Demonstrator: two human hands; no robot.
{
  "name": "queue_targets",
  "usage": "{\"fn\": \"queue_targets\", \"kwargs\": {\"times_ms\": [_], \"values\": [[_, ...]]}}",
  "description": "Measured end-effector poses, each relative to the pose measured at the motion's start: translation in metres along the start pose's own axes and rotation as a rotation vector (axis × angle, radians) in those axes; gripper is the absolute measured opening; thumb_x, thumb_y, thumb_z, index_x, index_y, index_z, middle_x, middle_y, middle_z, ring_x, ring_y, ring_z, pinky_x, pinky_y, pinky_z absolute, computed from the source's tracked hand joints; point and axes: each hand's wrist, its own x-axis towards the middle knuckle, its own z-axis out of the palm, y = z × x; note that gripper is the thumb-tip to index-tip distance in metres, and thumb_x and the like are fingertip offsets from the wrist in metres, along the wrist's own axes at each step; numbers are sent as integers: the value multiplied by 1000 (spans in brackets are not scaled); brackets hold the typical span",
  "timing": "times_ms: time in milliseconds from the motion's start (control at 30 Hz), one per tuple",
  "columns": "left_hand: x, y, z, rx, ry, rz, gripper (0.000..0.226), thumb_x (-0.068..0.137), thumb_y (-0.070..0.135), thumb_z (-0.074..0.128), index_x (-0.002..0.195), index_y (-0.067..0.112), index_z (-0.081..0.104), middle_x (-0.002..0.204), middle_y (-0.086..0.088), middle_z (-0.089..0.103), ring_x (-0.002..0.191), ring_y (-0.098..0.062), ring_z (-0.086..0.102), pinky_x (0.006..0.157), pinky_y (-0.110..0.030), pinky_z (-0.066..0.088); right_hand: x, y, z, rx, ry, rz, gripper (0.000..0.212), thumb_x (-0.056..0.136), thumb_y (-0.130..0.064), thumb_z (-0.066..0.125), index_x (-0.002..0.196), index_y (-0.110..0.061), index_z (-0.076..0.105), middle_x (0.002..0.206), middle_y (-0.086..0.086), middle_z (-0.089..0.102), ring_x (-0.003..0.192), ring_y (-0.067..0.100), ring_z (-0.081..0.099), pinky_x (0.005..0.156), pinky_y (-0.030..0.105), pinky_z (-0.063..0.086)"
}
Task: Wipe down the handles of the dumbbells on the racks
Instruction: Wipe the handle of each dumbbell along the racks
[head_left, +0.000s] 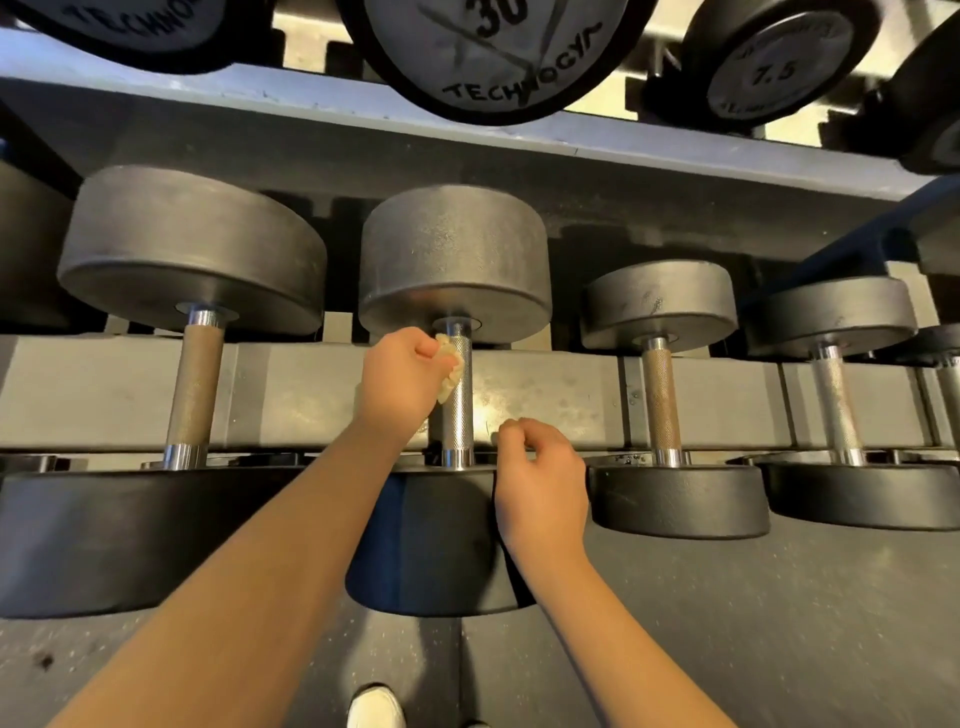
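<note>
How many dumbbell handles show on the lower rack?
5: far-left handle, middle handle where the left hand presses a cloth, third handle and fourth handle to its right, fifth handle cut off at the right edge. More may be hidden beyond the frame.

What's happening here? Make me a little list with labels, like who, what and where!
place: grey metal dumbbell rack
being cleaned: knurled silver handle of a big black round-ended dumbbell
left hand: grips a crumpled pale yellow wipe against the handle's top
right hand: fingers curled, holding nothing visible, beside the handle's lower end
neighbours: brownish handle to its left; brownish handle to its right
</note>
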Motion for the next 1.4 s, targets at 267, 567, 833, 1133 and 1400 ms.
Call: {"fn": "queue_targets", "kwargs": {"times_ms": [267, 567, 833, 1133, 1400], "values": [[-27, -8, 3, 308, -174, -48, 34, 85, 23, 69, 62, 17, 45, 65, 4, 48, 57, -4, 45, 47, -12, 33, -2, 2, 1, 86, 37, -71, 35, 85, -34, 40, 51, -25, 35, 56, -5, 41, 56, 11, 37, 55, 30, 29], [-3, 3, 2, 2, 14, -5, 20, 85, 9, 67, 69, 16, 58, 73, -1, 60, 63, -9, 56, 43, -5, 40, -3, 2, 0, 76, 20, -55, 35, 85, -35, 39, 53, -20, 38, 56, -3, 41, 59, 13, 39, 58, 39, 35], [-11, -1, 10, 62, 20, 33, 20, 89, 8, 59, 70, 5, 54, 65, -1, 53, 58, -3, 55, 50, -10, 40, -4, -2, -4, 86, -1, -71, 33, 91, -23, 46, 64, -5, 52, 63, 11, 52, 56, 13, 38, 56, 36, 36], [-4, -3, 5, 153, 70, 132, 15, 85, 16, 69, 100, 11, 69, 101, -1, 61, 86, -11, 58, 69, -13, 41, -5, -2, -3, 155, -2, -54, 37, 91, -20, 46, 54, -15, 43, 53, 1, 42, 54, 9, 33, 54, 32, 29], [-5, 1, 10, 436, 96, 341, 17, 91, 20, 61, 97, 6, 69, 98, -5, 54, 85, -18, 52, 72, -28, 39, -3, 2, -2, 153, 11, -63, 40, 91, -20, 47, 52, -20, 39, 51, -3, 39, 52, 9, 33, 52, 27, 26]]}}
